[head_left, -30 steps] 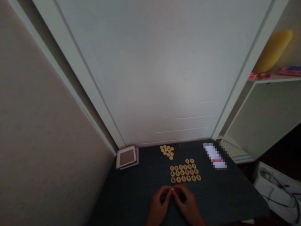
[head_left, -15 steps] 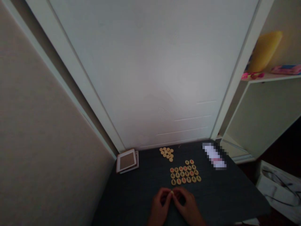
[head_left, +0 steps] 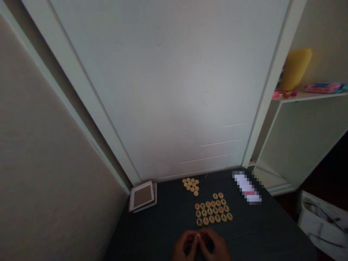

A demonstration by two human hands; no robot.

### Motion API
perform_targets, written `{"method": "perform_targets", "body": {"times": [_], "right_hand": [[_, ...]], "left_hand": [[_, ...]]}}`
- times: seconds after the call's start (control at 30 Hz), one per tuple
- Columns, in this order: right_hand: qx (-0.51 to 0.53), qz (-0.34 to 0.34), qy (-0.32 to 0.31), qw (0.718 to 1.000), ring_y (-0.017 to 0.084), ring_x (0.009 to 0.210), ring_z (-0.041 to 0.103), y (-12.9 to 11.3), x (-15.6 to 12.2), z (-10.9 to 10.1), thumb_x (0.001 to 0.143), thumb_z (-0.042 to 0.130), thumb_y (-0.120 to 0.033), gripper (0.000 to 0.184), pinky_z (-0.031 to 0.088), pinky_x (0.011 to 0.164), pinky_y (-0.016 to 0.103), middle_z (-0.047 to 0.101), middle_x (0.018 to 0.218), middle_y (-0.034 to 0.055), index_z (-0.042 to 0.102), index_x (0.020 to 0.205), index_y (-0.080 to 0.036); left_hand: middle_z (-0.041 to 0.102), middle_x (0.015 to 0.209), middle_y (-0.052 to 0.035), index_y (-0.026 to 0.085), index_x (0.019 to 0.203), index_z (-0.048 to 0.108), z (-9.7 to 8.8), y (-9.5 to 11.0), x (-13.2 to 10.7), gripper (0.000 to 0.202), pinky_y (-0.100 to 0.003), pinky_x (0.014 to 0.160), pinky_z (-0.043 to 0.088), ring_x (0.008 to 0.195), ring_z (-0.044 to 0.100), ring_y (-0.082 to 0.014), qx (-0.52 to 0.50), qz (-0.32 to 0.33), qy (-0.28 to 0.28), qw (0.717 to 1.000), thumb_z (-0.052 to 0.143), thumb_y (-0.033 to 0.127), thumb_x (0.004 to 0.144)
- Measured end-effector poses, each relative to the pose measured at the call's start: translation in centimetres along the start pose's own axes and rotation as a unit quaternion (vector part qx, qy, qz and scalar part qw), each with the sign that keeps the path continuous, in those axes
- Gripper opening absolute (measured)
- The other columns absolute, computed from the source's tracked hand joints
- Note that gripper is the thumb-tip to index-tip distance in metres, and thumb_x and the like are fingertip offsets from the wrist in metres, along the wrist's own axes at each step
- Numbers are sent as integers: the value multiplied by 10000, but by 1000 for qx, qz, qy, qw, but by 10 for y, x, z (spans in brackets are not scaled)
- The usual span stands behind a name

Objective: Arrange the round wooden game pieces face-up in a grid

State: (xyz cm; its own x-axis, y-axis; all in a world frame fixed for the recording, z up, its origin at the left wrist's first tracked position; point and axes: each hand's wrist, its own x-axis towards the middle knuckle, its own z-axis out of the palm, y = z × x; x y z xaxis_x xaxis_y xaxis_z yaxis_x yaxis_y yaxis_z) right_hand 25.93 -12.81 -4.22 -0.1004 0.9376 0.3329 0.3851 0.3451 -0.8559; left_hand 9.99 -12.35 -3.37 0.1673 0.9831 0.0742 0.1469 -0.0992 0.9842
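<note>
At the near side of the dark table [head_left: 160, 232], my left hand [head_left: 182, 246] and my right hand [head_left: 217, 245] meet fingertip to fingertip. Between them they pinch a small pale round piece [head_left: 198, 236], mostly covered by the fingers, which looks like a Chinese chess piece. Just beyond my hands lie rows of round wooden Chinese chess pieces [head_left: 210, 211] with red or black characters facing up. Two more pieces [head_left: 218, 195] form a short row behind these. Farther back, several pieces [head_left: 192, 189] with plain faces up lie in a roughly triangular cluster.
Stacked frame-like boards [head_left: 141, 197] rest at the table's back left. A blurred white and red item [head_left: 248, 188] lies at the back right. A white panel [head_left: 174, 90] rises behind the table; a shelf [head_left: 312, 96] and a white box with cables [head_left: 323, 221] are to the right.
The view has tilted slightly upward, so the table and hands sit lower in the picture. Both hands stay together around the small piece; the laid-out pieces keep their arrangement.
</note>
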Motion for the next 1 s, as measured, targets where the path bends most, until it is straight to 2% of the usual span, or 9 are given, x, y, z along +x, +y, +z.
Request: {"method": "perform_targets", "body": {"times": [0.13,0.3,0.53,0.8,1.0], "right_hand": [[-5,3,11,1000,181,714,726,-7,-1,-3,952,559,-424,252,575,667,219,767,835,58,711,964,-223],[2,26,15,1000,187,776,725,-11,-2,-4,964,553,-427,264,573,727,234,763,884,65,710,1008,-220],[12,17,17,1000,185,792,725,-3,-3,-2,966,563,-458,282,568,755,230,766,891,56,730,991,-233],[26,31,22,999,215,836,741,-15,-4,-7,965,539,-508,329,581,793,268,776,910,63,737,959,-246],[34,39,58,997,231,880,738,-22,-4,-12,966,526,-511,354,587,833,299,773,941,85,739,954,-229]], "left_hand": [[800,969,-83,218,966,738,0,3,-2,312,-324,860,609,918,760,-253,20,-6,8,1000,626,505,913],[786,1040,-91,221,1027,737,0,11,-4,297,-328,894,599,981,746,-253,26,6,0,1000,621,476,925],[788,966,-102,212,992,739,1,5,-2,356,-320,802,624,882,763,-252,32,38,1,999,622,536,902],[789,987,-90,215,993,733,1,8,-5,363,-335,862,599,938,748,-259,29,6,5,1000,620,547,900],[786,990,-69,197,979,716,-4,32,1,365,-329,901,576,974,733,-245,-17,-41,-40,998,670,541,867]]}}
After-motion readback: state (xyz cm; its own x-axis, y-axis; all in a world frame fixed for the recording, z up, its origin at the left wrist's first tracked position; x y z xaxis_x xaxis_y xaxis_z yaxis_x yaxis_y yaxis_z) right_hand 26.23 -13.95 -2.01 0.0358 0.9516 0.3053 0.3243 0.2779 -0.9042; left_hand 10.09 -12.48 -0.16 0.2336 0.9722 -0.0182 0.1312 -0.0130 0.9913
